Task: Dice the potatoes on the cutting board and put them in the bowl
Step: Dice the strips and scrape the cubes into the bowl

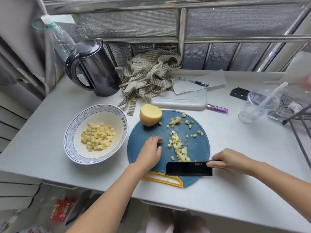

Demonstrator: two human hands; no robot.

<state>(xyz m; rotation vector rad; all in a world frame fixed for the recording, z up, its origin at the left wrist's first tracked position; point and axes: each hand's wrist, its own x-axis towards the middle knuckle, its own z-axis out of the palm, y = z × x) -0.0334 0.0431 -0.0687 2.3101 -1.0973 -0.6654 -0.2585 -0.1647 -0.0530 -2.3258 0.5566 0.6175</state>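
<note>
Left hand [150,152]: lies palm down on the near-left part of the cutting board [199,148], fingers loosely extended and holding nothing; its fingertips point toward the far edge.
Right hand [225,161]: grips the cleaver [188,168] at the handle end, thumb and fingers wrapped round it; the handle itself is hidden in the hand.
Cleaver: the black blade is level over the near edge of the board, its flat side facing the camera and its tip pointing toward the left hand's wrist.
Diced potato [178,145]: a loose trail of cubes runs down the middle of the board, just right of the left hand's fingers; the nearest cubes reach the top edge of the blade. More cubes lie scattered toward the far right of the board.
Half potato [150,115]: sits at the far-left edge of the board, beyond the left hand and apart from it, cut face up.
Bowl [70,132]: stands on the table [235,165] just left of the board, near the left hand, holding a heap of potato cubes [97,138].
Behind the board: a black kettle [94,68], a crumpled striped cloth [149,76], a pen [193,82] and a purple lighter [217,108].
Far right: a clear plastic cup [259,106] with a straw.
</note>
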